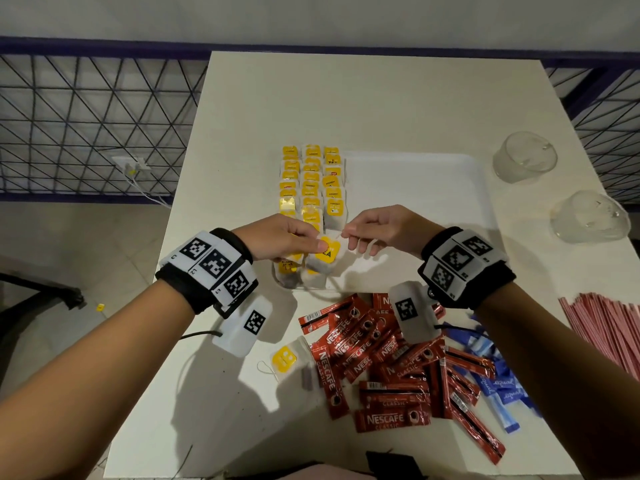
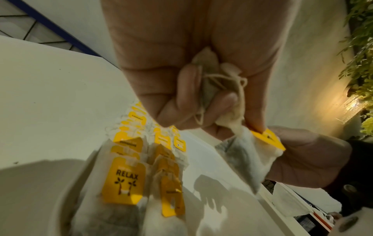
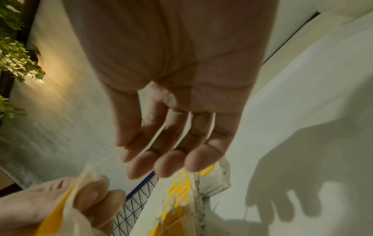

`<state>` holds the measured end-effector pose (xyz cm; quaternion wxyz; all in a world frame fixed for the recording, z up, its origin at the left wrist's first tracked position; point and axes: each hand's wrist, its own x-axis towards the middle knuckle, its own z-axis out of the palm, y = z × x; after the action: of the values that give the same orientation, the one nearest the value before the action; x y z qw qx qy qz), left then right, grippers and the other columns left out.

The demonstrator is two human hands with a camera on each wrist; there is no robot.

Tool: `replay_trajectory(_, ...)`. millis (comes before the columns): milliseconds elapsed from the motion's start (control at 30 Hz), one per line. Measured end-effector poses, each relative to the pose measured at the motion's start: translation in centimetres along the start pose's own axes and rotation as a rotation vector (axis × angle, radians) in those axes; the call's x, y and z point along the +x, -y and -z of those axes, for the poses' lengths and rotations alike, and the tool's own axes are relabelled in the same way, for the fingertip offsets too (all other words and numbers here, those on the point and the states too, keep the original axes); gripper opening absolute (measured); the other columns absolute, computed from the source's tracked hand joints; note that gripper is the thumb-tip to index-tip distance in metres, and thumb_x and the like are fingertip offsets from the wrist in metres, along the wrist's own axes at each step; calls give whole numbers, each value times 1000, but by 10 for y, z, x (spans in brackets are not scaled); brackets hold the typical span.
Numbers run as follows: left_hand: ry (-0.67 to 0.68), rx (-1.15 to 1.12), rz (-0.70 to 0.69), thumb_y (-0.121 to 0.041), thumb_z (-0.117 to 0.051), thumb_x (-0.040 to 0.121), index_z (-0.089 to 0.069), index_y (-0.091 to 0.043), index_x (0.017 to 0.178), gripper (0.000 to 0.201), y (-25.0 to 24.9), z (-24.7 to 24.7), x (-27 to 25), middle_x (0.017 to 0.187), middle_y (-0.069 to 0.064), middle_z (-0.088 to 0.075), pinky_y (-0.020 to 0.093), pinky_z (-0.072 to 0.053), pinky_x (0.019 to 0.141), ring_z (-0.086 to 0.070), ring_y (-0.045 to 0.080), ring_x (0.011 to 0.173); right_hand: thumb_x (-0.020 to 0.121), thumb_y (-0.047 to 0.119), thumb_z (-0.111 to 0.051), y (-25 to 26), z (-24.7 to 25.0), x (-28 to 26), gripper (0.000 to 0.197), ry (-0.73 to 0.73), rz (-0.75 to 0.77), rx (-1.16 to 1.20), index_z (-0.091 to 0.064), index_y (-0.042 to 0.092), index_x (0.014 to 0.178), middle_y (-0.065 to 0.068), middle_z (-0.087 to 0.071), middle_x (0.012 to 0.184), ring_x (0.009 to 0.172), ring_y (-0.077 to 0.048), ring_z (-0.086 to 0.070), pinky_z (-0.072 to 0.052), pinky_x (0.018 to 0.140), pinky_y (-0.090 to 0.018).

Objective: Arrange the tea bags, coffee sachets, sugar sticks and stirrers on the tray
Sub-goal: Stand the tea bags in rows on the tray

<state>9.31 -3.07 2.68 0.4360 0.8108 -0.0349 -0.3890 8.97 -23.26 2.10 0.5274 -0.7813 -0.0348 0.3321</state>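
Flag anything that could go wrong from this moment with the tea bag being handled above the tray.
1. The left hand holds a bunched tea bag with tangled string while pinching another tea bag; the strings may snag.
2. The right hand seems to pinch only a thin string; it could slip.
3. Setting it down could disturb the overlapping tea bag rows on the tray.

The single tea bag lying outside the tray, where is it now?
In the head view, the tea bag lies on the table, nearer than the tray, just left of the red coffee sachets.
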Motion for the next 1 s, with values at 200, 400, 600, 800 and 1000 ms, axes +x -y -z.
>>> replay_trajectory(200,25,-16,-73,-22,-67,84,-64,-24,74,10,-1,-2,-3,54,-18,-51,8,-32,48,-42,-1,50,94,17,-49,-7,-16,3,15,-54,-37,117,-63,17,90,-1,-59,81,67,-12,-54,-44,65,-23)
replay_trajectory(400,-118,-167,-92,-19,-68,83,-63,-25,77,10,-1,-8,0,57,-16,-54,14,-27,46,-39,0,45,96,11,-43,-18,-35,5,15,-37,-112,174,-56,13,103,-5,-60,78,67,-15,-54,-43,65,-24)
replay_trajectory(600,-181,-253,-47,-22,-67,83,-60,-25,76,11,1,-13,5,74,-12,-54,18,-30,52,-42,9,65,94,7,-44,-17,-34,3,15,-33,-104,154,-59,13,95,-3,-59,77,69,-13,-53,-42,66,-23)
replay_trajectory(800,-245,-247,-51,-19,-69,83,-58,-19,76,12,5,-18,16,65,-6,-52,11,-29,36,-37,0,32,87,-1,-51,-15,-27,5,21,-160,-49,247,-56,14,73,-9,-54,87,75,-15,-53,-49,71,-28)
replay_trajectory(1000,-317,-220,-8,-25,-60,90,-63,-19,95,9,9,-13,24,80,-9,-62,11,-35,38,-43,-1,33,83,21,-67,-32,-27,35,21,-333,-172,6,-56,24,65,-1,-61,68,77,-21,-59,-51,80,-36)
